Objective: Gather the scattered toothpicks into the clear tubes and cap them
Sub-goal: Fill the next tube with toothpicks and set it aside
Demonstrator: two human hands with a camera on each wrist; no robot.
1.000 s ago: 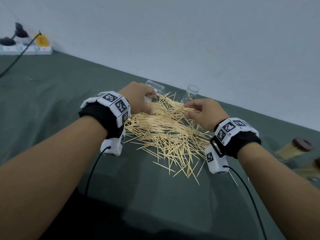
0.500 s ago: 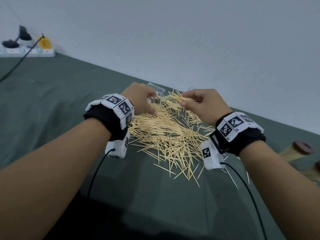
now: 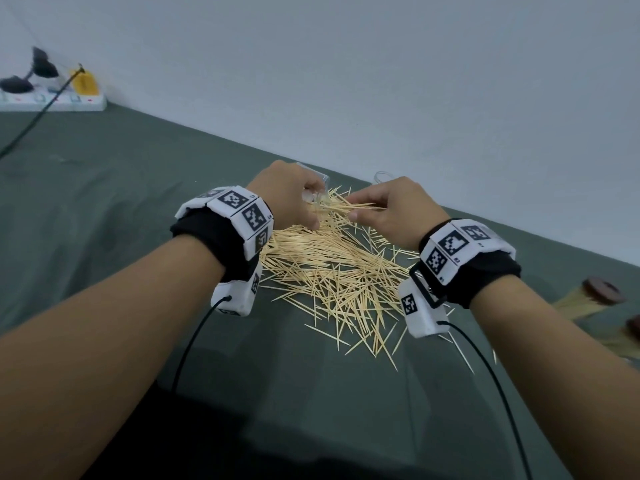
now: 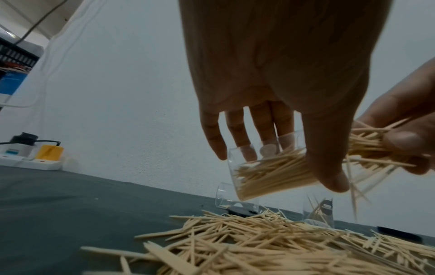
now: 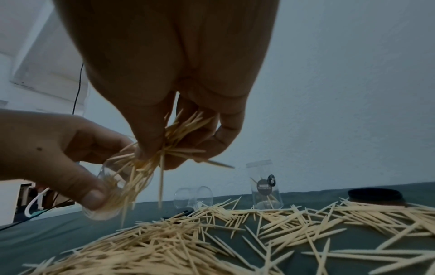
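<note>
A big pile of toothpicks (image 3: 332, 268) lies scattered on the dark green cloth. My left hand (image 3: 304, 202) grips a clear tube (image 4: 266, 173), tilted and partly filled with toothpicks, above the pile's far edge. My right hand (image 5: 179, 147) pinches a bunch of toothpicks (image 5: 181, 130) with its ends in the tube's mouth (image 5: 117, 186). A few sticks are dropping loose. Behind the pile an empty tube (image 5: 193, 197) lies on its side. A labelled tube (image 5: 266, 188) with a few sticks stands upright. Black caps (image 5: 376, 197) rest nearby.
A white power strip (image 3: 52, 98) with plugs and a cable sits far left against the wall. Two filled, capped tubes (image 3: 588, 296) lie at the right edge. The grey wall runs close behind the tubes. Cables trail from both wrist cameras toward me.
My right hand has lifted a bunch of toothpicks off the pile and carried it left to the tube's mouth. The left hand has raised the tube slightly toward it.
</note>
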